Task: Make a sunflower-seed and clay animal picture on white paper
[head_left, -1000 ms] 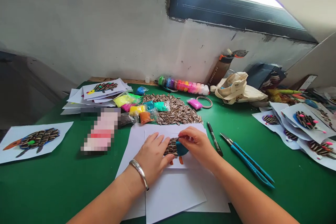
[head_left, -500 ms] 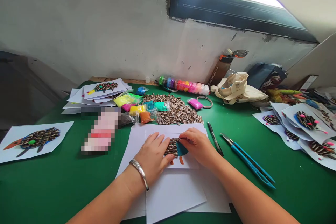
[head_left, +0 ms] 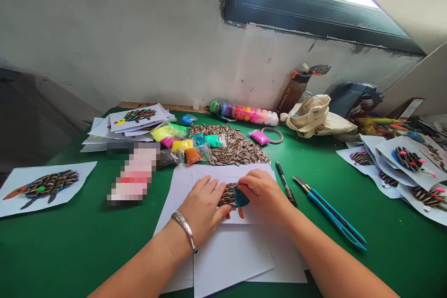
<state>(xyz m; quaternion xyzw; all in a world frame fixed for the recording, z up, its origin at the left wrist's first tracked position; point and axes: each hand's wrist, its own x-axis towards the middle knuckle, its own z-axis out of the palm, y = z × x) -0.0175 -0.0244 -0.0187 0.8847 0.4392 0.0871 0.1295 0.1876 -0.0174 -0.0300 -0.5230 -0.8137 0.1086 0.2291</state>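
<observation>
My left hand (head_left: 202,207), with a silver bangle at the wrist, lies flat with fingers spread across the left side of a seed picture on white paper (head_left: 233,256). Striped sunflower seeds (head_left: 228,197) cover part of a blue clay shape (head_left: 241,198), in overlapping rows. Two small orange pieces (head_left: 240,213) stick out below it. From the right, my right hand (head_left: 260,191) pinches a sunflower seed at the shape's upper edge; the fingertips mostly hide that seed. The right part of the blue clay is bare.
Behind the paper lies a heap of sunflower seeds (head_left: 237,146) beside colored clay packets (head_left: 183,145). A pen (head_left: 286,184) and blue-handled cutter (head_left: 328,209) lie right. Finished seed pictures rest at left (head_left: 49,187) and right (head_left: 408,160). A bottle (head_left: 293,91) stands behind.
Both hands stay nearly in place. My right fingertips have shifted very slightly at the upper edge of the blue clay.
</observation>
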